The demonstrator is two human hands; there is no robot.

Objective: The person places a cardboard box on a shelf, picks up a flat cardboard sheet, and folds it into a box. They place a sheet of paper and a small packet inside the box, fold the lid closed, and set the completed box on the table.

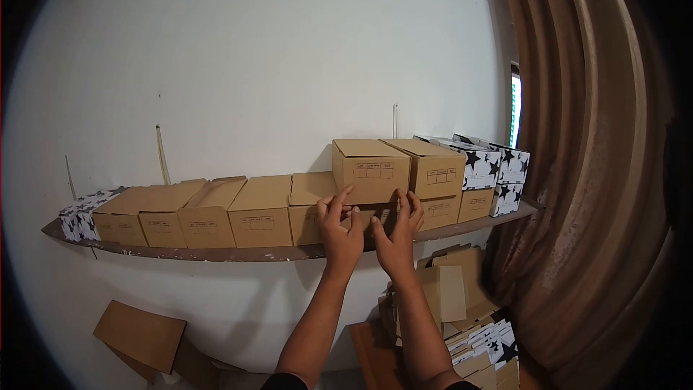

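So both hands, left hand (pixel 339 227) and right hand (pixel 397 231), grip a cardboard box (pixel 369 218) on the long wall shelf (pixel 216 251), under a second box (pixel 370 168), white wall (pixel 253 65) behind, brown curtain (pixel 577 173) right.

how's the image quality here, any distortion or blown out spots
Head view: strong fisheye, so the shelf bows and the corners go black; dim warm light overall; the window strip beside the curtain is blown out; both hands, left and right, cast soft shadow on the cardboard box row; box label print is too small to read.
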